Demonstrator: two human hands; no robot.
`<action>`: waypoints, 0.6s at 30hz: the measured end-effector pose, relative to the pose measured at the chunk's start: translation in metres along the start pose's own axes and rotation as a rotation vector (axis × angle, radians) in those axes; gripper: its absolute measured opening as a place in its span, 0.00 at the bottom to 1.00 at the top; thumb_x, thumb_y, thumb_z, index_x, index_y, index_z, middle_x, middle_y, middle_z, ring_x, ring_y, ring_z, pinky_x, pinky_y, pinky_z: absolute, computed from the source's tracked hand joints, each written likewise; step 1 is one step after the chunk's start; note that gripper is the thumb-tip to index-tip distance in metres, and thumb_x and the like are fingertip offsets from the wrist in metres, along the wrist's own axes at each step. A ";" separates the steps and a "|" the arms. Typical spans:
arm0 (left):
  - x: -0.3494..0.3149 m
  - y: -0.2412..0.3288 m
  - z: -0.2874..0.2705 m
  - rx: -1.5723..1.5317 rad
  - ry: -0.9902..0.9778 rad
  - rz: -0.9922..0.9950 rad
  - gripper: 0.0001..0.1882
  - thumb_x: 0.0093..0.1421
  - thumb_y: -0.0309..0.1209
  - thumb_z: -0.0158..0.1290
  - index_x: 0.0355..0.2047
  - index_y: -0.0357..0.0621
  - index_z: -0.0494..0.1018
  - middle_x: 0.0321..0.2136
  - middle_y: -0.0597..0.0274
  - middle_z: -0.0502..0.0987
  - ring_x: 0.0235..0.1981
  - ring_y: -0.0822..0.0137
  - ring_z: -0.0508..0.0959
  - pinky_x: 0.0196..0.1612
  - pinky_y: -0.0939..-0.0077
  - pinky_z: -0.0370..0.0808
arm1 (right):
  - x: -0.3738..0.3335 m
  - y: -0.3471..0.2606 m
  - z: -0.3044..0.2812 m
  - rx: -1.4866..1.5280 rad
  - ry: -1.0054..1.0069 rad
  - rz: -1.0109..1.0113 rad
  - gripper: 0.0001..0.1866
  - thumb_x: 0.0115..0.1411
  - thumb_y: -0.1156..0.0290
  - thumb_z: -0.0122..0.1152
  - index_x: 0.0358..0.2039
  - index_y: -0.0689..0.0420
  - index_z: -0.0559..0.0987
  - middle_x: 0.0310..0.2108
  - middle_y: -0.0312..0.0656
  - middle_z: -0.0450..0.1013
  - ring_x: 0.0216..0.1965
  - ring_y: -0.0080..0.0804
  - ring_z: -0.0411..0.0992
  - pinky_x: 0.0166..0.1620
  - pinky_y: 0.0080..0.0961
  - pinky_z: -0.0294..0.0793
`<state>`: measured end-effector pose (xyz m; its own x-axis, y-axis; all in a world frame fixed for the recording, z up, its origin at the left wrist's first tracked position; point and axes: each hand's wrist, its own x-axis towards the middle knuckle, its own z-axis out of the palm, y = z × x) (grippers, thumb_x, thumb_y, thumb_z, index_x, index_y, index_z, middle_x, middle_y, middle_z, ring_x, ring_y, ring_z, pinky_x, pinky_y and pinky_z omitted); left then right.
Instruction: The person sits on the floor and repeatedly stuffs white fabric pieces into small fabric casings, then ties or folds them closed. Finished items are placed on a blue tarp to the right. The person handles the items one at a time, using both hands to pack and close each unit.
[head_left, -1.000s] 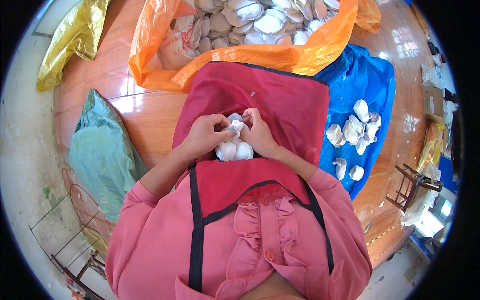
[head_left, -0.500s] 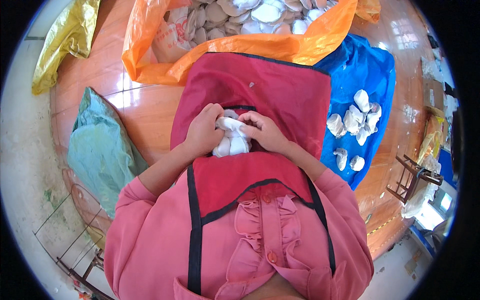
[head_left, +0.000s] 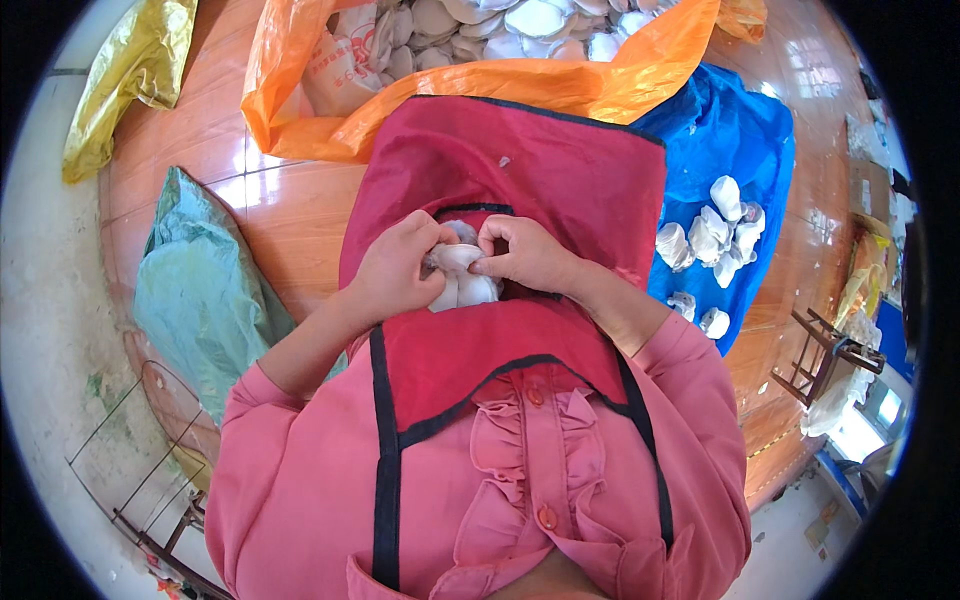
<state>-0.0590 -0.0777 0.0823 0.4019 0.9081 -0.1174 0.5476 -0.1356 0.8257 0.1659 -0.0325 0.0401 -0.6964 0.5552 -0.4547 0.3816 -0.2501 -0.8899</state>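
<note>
Over my lap, both hands meet at a white, rounded, soft-looking pad [head_left: 457, 256]. My left hand [head_left: 402, 262] has its fingers closed on the pad's left side. Thumb and forefinger of my right hand [head_left: 527, 254] pinch the pad's right edge. Just below, more white pads [head_left: 466, 292] show in the gap of the dark red apron [head_left: 510, 160]; a small greyish piece [head_left: 462, 231] pokes out above. The apron's black-trimmed edge runs behind my fingers. How many layers lie between my fingers is hidden.
Ahead, an orange sack [head_left: 480, 77] lies open, full of white pads [head_left: 535, 18]. A blue sheet [head_left: 690, 140] at right carries several bunched white pieces [head_left: 725, 235]. A green sack [head_left: 205, 290] and a yellow sack [head_left: 135, 75] lie left. A small brown rack [head_left: 822, 357] stands far right.
The white piece, stretched between my hands before, now appears smaller and more gathered. My right fingers have moved slightly left into a tighter pinch, and my right elbow has lifted outward.
</note>
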 end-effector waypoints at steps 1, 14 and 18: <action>-0.001 -0.004 -0.004 -0.071 -0.045 -0.065 0.14 0.49 0.21 0.56 0.38 0.40 0.73 0.30 0.58 0.71 0.31 0.63 0.75 0.34 0.71 0.73 | 0.001 0.000 0.001 -0.014 0.009 -0.013 0.12 0.51 0.71 0.69 0.32 0.58 0.74 0.27 0.33 0.70 0.31 0.19 0.67 0.36 0.19 0.69; 0.012 -0.024 -0.010 -0.007 -0.285 -0.109 0.12 0.48 0.30 0.62 0.30 0.39 0.72 0.26 0.56 0.74 0.27 0.62 0.76 0.31 0.70 0.72 | 0.011 0.007 0.021 -0.242 0.148 -0.139 0.12 0.46 0.67 0.64 0.28 0.60 0.74 0.26 0.47 0.72 0.28 0.41 0.72 0.31 0.35 0.70; 0.012 -0.027 0.009 0.110 -0.104 -0.051 0.11 0.48 0.29 0.58 0.29 0.39 0.69 0.26 0.51 0.72 0.28 0.50 0.75 0.32 0.60 0.71 | 0.013 0.015 0.037 -0.280 0.387 -0.214 0.12 0.47 0.67 0.64 0.28 0.60 0.73 0.26 0.47 0.71 0.29 0.44 0.72 0.32 0.36 0.70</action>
<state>-0.0626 -0.0662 0.0534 0.4421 0.8700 -0.2184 0.6437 -0.1382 0.7527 0.1395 -0.0584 0.0194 -0.5212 0.8365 -0.1691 0.4398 0.0936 -0.8932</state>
